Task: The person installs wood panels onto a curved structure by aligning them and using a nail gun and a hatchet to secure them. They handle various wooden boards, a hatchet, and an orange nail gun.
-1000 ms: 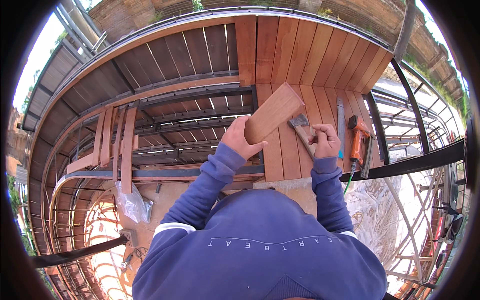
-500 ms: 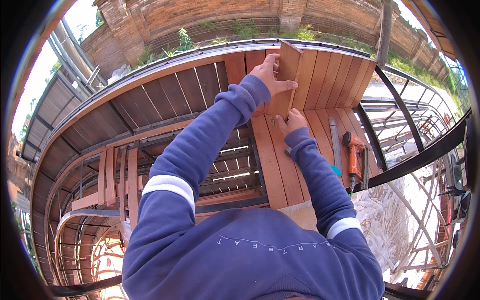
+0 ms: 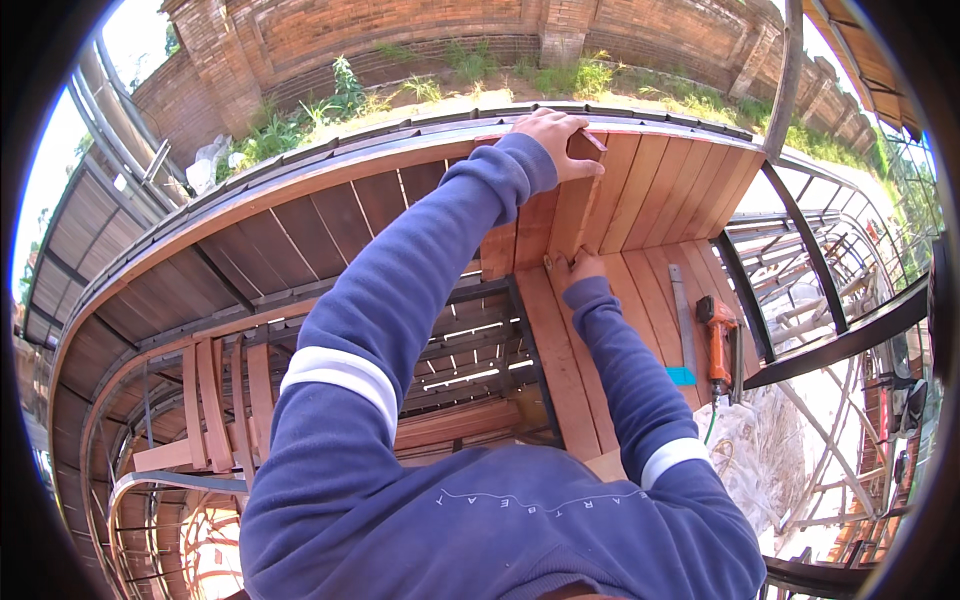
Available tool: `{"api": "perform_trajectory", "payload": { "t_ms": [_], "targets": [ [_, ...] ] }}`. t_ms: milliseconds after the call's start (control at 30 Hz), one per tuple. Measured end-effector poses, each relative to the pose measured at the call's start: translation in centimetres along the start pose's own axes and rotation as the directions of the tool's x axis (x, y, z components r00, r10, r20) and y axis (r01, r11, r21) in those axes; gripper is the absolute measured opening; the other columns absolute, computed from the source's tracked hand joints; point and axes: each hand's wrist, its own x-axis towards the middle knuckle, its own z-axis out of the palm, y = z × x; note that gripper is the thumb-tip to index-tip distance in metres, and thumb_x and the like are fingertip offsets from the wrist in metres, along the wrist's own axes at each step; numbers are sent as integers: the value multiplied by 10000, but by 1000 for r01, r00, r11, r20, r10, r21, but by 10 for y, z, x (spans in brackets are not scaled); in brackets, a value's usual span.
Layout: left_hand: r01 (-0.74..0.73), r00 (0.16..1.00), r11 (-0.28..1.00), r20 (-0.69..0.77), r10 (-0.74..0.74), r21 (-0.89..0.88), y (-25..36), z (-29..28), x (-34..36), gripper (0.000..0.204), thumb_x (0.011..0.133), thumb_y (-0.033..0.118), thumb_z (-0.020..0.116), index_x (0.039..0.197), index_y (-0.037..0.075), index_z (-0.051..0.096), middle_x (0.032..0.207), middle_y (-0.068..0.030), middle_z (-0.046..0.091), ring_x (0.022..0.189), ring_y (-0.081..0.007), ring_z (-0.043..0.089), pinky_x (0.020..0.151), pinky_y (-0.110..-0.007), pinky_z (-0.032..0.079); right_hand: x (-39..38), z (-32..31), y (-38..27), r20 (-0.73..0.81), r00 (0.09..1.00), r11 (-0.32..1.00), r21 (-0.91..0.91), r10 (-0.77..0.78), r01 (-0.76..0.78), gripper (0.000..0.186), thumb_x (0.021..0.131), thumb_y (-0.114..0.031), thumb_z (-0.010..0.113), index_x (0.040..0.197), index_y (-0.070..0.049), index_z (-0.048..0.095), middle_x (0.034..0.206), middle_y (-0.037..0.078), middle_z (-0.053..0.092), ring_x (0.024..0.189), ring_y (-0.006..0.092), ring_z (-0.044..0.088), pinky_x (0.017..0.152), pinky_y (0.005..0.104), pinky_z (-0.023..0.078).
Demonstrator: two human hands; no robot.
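Observation:
A reddish-brown wooden plank (image 3: 577, 215) stands upright against the slatted backrest, its lower end at the seat boards. My left hand (image 3: 553, 142) is closed around its top end, with the thumb across the near side. Down at the plank's foot, my right hand (image 3: 582, 266) has its fingers curled against the lower end, partly hidden by the hand itself. Fitted backrest boards (image 3: 660, 190) run to the right of the plank, and seat boards (image 3: 565, 345) lie below my right hand.
Right of my right forearm, an orange nail gun (image 3: 717, 340) with a green hose lies on the seat beside a metal ruler (image 3: 684, 315) and a teal piece (image 3: 681, 376). Loose wood strips (image 3: 208, 405) lean at the left. Black metal framing (image 3: 845, 345) curves along the right.
The plank has gone back and lower against the backrest, its top now near the rail. My left hand has shifted over its top end; my right hand stays at the foot. The view has shifted slightly.

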Motion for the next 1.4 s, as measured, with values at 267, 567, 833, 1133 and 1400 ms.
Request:
{"api": "perform_trajectory", "payload": {
  "t_ms": [267,567,833,1133,1400],
  "targets": [
    [41,995,997,94,-34,-72,-2,-3,12,796,813,661,654,1343,70,586,1338,-162,591,1265,-329,533,1084,-397,418,1,13,3,-116,991,997,40,-62,67,285,824,-243,711,862,38,677,906,223,644,793,426,649,705,474,533],
    [82,996,985,59,-74,-153,-8,-5,15,630,764,581,757,1206,147,644,1177,-104,684,1160,-294,599,1015,-394,456,-7,-27,-27,-183,981,986,143,-61,88,205,853,-118,667,1002,23,684,968,190,639,860,338,667,730,389,546],
    [137,987,969,112,-116,-206,-7,-9,16,603,726,558,806,1136,136,677,1111,-100,707,1104,-298,638,983,-392,485,15,-69,-96,-443,893,897,363,-73,254,164,852,13,655,1015,-5,654,903,118,658,776,238,675,693,316,543],
    [135,984,967,148,-103,-218,-11,-10,18,620,725,587,784,1177,175,687,1195,-145,679,1165,-320,616,1007,-392,470,38,-61,-105,-607,754,962,-70,-251,264,112,816,-68,726,913,-33,683,1008,126,619,894,278,629,771,364,515],
    [151,983,965,137,-123,-217,-10,-10,14,616,707,572,797,1178,192,686,1155,-129,699,1124,-322,637,983,-401,487,45,-40,-106,-583,777,959,-14,-238,283,113,821,-53,686,930,-43,658,1059,186,594,957,389,605,801,454,513]
  ]
}}
